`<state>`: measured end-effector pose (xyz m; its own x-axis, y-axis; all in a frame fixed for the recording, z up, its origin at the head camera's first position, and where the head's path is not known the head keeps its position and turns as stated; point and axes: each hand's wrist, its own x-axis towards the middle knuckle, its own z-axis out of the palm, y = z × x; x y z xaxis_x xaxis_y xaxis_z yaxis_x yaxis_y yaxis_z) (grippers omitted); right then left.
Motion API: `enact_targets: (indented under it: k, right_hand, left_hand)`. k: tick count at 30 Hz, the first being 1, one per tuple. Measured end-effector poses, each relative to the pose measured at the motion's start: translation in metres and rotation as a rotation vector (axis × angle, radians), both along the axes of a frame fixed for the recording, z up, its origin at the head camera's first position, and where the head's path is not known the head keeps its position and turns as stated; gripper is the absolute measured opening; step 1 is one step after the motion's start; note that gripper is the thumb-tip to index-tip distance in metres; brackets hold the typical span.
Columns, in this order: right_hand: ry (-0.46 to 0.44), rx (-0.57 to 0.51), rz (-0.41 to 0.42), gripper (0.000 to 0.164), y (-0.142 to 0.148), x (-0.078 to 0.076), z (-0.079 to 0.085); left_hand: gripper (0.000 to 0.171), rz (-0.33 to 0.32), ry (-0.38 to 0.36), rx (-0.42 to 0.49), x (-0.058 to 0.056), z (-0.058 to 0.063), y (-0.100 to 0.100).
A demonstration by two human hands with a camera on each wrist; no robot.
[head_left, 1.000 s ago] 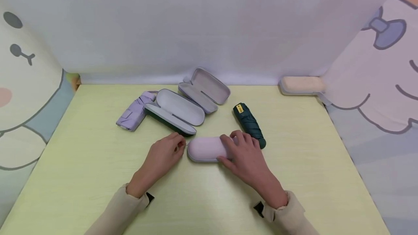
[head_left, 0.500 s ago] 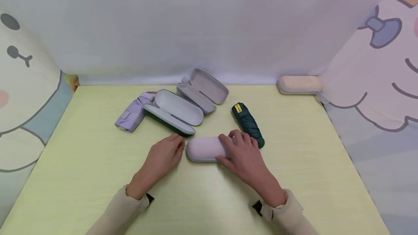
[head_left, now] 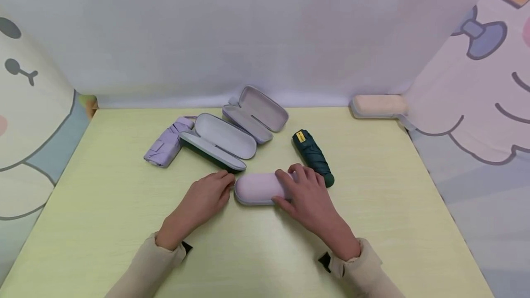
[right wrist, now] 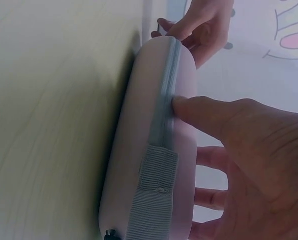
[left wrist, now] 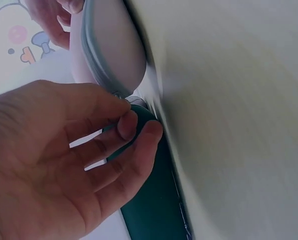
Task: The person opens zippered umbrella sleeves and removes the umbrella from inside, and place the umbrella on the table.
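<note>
A pale pink zip case [head_left: 254, 189] lies on the table in front of me, closed, with a grey zipper [right wrist: 167, 95] along its side and a ribbed grey strap [right wrist: 156, 195]. My right hand [head_left: 309, 199] grips its right part, thumb on the near side by the zipper and fingers over the far side. At its left end, my left hand [head_left: 206, 197] pinches the small zipper pull [left wrist: 119, 94] between thumb and finger; the fingertips mostly hide the pull. Just behind the left fingers lies an open case [head_left: 213, 151], dark green outside and pale grey inside.
Beside the green case lies a folded lavender umbrella [head_left: 167, 144]. An open lavender case [head_left: 261, 114] sits behind it. A folded dark green umbrella [head_left: 312, 156] lies just beyond my right fingers. A peach case [head_left: 380, 106] stands at the table's back right corner.
My left fingertips have come closer to the pink case's end, and the little gap where the pull showed has closed. My right hand keeps its grip. The view has shifted slightly.
</note>
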<state>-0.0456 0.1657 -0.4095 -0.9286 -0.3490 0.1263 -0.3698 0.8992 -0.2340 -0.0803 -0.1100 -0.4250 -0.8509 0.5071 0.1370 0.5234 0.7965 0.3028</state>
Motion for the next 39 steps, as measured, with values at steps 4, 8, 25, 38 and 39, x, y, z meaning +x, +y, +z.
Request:
enact_targets:
  k: [4, 8, 25, 38, 39]
  right_hand:
    - [0.003, 0.0, -0.002, 0.055, -0.001, 0.0, -0.001]
    - [0.007, -0.005, 0.0, 0.055, -0.001, 0.0, -0.001]
    - [0.002, -0.019, -0.011, 0.054, -0.002, 0.002, -0.001]
    - [-0.013, -0.006, -0.043, 0.054, -0.003, 0.003, -0.002]
    - [-0.012, -0.005, -0.044, 0.054, -0.003, 0.003, -0.002]
  left_hand:
    - [0.009, -0.006, -0.024, 0.013, 0.001, -0.001, -0.002]
    - [0.009, -0.007, -0.036, 0.011, 0.002, -0.001, -0.003]
    - [0.013, -0.006, -0.002, -0.033, 0.019, 0.004, 0.0]
    - [0.011, 0.009, -0.007, -0.002, 0.032, 0.006, 0.005]
    - [0.011, 0.011, -0.007, -0.001, 0.032, 0.006, 0.006]
